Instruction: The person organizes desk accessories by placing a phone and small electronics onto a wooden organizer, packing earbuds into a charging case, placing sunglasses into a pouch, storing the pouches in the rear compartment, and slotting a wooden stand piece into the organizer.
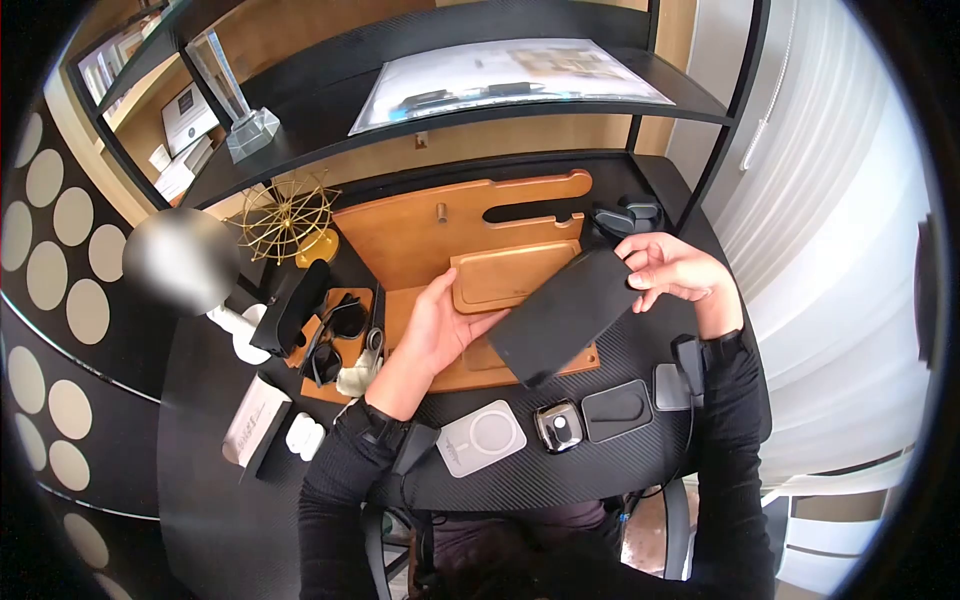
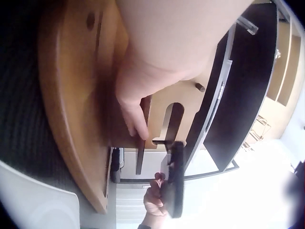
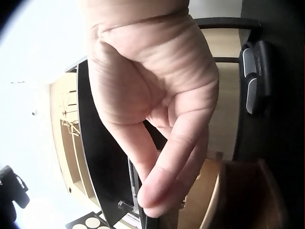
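Head view, landmark: we place everything relative to the wooden organiser (image 1: 470, 250) on the black desk (image 1: 600, 470).
Near edge, toward us from the organiser: white round-ringed charger pad (image 1: 482, 437), small glossy square case (image 1: 559, 426), dark rounded pad (image 1: 617, 410), lying in a row and apart from one another.
Left of the organiser: sunglasses (image 1: 335, 335) on a small wooden tray, with a white box (image 1: 255, 420) nearer us.
Left hand (image 1: 440, 325): we see it flat and relaxed, fingers straight, resting on the organiser's lower board and touching the near edge of the black flat sleeve (image 1: 565, 315); it grips nothing.
Black flat sleeve: held tilted above the organiser's right side, its lower corner over the front edge.
Right hand (image 1: 672, 270): we see thumb and fingertips pinching the sleeve's far upper corner; the right wrist view shows the same narrow pinch (image 3: 162, 191).
Risk, slip: we judge one corner pinch too slight for a long flat thing; it could swing down and strike the organiser.
Risk, knock: we judge the swinging lower corner could sweep the small items toward us off their row.
Far side, behind the organiser: gold wire ornament (image 1: 288, 215) to its left, shelf above with papers (image 1: 505, 75).
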The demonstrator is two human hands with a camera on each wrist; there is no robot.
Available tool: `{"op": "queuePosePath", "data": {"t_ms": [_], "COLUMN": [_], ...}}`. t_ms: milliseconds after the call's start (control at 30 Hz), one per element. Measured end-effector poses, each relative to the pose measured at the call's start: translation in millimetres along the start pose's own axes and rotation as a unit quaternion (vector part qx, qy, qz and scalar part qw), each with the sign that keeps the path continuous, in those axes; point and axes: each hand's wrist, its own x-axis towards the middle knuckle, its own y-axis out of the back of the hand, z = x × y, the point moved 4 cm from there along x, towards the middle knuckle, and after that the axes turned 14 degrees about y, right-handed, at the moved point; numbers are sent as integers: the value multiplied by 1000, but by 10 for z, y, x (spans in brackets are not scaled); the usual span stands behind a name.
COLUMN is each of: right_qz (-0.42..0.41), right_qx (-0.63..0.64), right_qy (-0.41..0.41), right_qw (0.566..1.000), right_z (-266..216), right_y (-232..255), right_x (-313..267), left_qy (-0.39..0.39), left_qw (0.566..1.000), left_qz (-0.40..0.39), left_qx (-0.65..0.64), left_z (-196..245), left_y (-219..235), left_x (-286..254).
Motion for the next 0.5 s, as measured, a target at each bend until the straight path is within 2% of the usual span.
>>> {"op": "queuePosePath", "data": {"t_ms": [67, 200, 233, 267, 333, 400, 467, 500], "right_qz": [60, 200, 199, 187, 175, 192, 193, 188], "right_qx": [75, 85, 84, 8, -123, -180, -314, -348], "right_qy": [14, 34, 35, 25, 20, 39, 56, 56], "right_qw": [995, 975, 976, 982, 977, 964, 928, 917], "right_z": [132, 305, 292, 271, 239, 249, 154, 116], "right_y": [22, -88, -121, -137, -240, -330, -430, -427], "right_x": [57, 210, 243, 255, 240, 243, 227, 212], "left_qy": [12, 4, 11, 19, 14, 11, -57, -47], "left_qw": [999, 998, 995, 992, 994, 995, 993, 994], "left_qz": [-45, -41, -68, -98, -93, -88, -92, -80], "left_qx": [-9, -52, -67, -82, -62, -38, 46, 50], "left_z": [-22, 29, 28, 23, 7, -40, -38, -49], "left_y": [-3, -55, -33, -27, -12, -16, -29, 11], "left_x": [28, -28, -17, -11, -14, -5, -17, 15]}}
